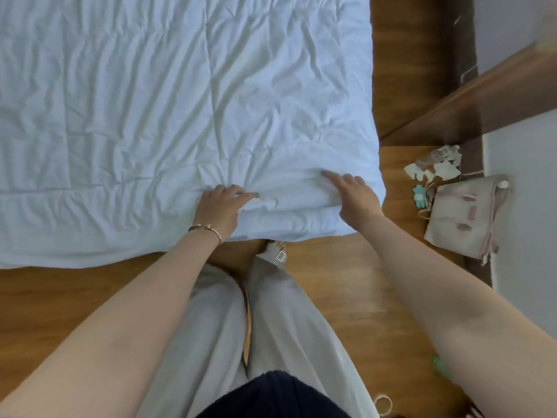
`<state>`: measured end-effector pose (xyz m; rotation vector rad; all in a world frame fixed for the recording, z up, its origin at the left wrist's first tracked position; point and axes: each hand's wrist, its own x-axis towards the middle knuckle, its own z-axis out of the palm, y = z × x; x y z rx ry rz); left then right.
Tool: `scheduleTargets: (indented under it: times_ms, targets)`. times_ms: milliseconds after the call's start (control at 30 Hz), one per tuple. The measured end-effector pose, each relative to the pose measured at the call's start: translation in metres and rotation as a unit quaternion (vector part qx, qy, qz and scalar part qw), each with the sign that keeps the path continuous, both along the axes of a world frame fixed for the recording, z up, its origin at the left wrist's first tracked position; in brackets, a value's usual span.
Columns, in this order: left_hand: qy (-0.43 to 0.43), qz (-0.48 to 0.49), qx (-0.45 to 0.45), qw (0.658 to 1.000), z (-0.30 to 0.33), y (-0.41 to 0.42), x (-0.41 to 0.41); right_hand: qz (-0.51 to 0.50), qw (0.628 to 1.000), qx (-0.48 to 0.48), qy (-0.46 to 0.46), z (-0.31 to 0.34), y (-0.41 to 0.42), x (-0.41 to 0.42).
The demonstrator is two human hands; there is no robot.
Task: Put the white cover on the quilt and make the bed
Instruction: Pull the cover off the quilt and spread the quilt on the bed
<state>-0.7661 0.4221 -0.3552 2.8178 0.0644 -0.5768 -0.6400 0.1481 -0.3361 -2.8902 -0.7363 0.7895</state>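
White quilt [150, 116]: one; left hand [218, 206] grips edge, right hand [355, 196] presses.

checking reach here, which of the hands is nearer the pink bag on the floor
Right. The right hand rests on the quilt near its corner, closest to the pink bag. The left hand grips the quilt edge further from it.
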Motion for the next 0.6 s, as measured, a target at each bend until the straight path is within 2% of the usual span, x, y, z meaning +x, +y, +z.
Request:
scheduleTargets:
  times_ms: [100, 200, 300, 400, 467, 533, 567, 600]
  targets:
    - [-0.01, -0.023, -0.008, 1.0, 0.004, 0.013, -0.028, 0.091, 0.994, 0.008, 0.052, 0.006, 0.001, -0.023]
    - [-0.013, -0.032, -0.001, 0.999, 0.003, 0.021, -0.061, 0.132, 0.985, -0.009, 0.111, 0.01, 0.009, -0.053]
    - [-0.012, -0.051, 0.042, 0.998, 0.007, 0.036, -0.077, 0.202, 0.97, -0.031, 0.131, 0.015, 0.029, -0.06]
    - [0.078, -0.071, 0.093, 0.99, 0.018, 0.052, -0.083, 0.282, 0.954, -0.038, 0.091, 0.02, 0.05, -0.075]
    - [0.169, -0.106, 0.146, 0.969, 0.025, 0.053, -0.073, 0.264, 0.957, -0.094, 0.074, 0.011, 0.049, -0.088]
    - [0.242, -0.128, 0.169, 0.947, 0.026, 0.045, -0.058, 0.21, 0.958, -0.15, 0.127, 0.003, 0.041, -0.091]
    - [0.255, -0.121, 0.163, 0.945, 0.027, 0.039, -0.054, 0.19, 0.961, -0.147, 0.139, 0.0, 0.037, -0.093]
    - [0.242, -0.106, 0.15, 0.953, 0.027, 0.035, -0.052, 0.174, 0.972, -0.115, 0.111, 0.0, 0.036, -0.094]
